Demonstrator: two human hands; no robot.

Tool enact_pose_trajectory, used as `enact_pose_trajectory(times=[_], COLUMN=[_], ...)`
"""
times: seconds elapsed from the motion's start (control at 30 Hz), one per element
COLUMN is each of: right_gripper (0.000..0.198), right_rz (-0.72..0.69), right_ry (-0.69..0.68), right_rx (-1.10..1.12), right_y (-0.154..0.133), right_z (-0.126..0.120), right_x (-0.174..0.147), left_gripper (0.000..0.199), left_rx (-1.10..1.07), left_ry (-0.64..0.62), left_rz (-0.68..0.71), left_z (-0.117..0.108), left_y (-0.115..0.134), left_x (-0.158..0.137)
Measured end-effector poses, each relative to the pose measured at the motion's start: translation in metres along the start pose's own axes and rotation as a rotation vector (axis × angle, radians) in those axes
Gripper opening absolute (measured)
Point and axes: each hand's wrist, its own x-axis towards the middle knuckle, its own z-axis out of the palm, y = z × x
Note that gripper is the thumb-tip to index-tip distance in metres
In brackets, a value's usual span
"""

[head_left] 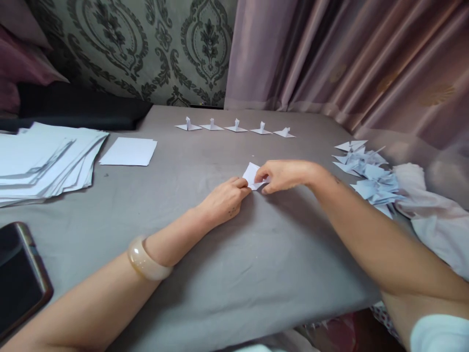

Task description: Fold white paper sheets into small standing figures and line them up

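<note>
A small folded piece of white paper point(251, 172) is held between my two hands over the middle of the grey cloth surface point(176, 205). My left hand point(227, 199) pinches its lower left corner, fingers curled. On the other side, my right hand point(283, 175) grips the right edge between thumb and fingers, covering part of the folds. Beyond the hands, several folded paper figures point(236, 127) stand in a row, each with an upright piece in its middle.
At left lie a stack of square white paper point(128, 152), a pile of larger sheets point(47, 161), a black cloth point(84, 106) and a phone point(22, 278). Several folded papers point(377, 178) are heaped at right beside a pale cloth point(436, 215). A curtain point(293, 54) hangs behind.
</note>
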Motion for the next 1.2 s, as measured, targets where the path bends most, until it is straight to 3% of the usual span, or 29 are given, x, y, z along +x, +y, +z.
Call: enact_pose_trajectory(times=[0.07,0.27,0.63,0.77,0.87,0.93,1.0,1.2], right_gripper=[0.037,0.021,0.014,0.015,0.025,0.03,0.025,0.026], right_rz=[0.024,-0.123,-0.137,-0.185,-0.21,-0.09,0.066,0.135], right_ry=[0.111,0.345,0.291,0.337,0.568,0.846,1.003,0.818], right_rx=[-0.074,-0.124,-0.227,-0.191,-0.078,0.034,0.186,0.391], right_y=[0.008,0.021,0.019,0.015,0.008,0.003,-0.001,-0.003], right_z=[0.007,0.03,0.016,0.018,0.03,0.045,0.063,0.107], right_x=[-0.005,-0.009,-0.006,-0.006,-0.012,-0.016,-0.02,-0.021], left_gripper=[0.043,0.042,0.045,0.045,0.048,0.05,0.049,0.049], left_rx=[0.024,0.085,0.235,0.246,0.241,0.229,0.207,0.129], left_ry=[0.001,-0.003,-0.076,-0.073,-0.067,-0.074,-0.077,-0.047], left_rz=[0.011,0.019,0.055,0.054,0.063,0.059,0.048,0.037], left_z=[0.0,0.002,0.004,0.006,0.008,0.008,0.008,0.005], left_y=[0.0,0.002,0.002,0.0,0.0,0.0,0.0,0.0], left_x=[0.0,-0.001,0.003,0.003,0.002,0.001,0.001,0.0])
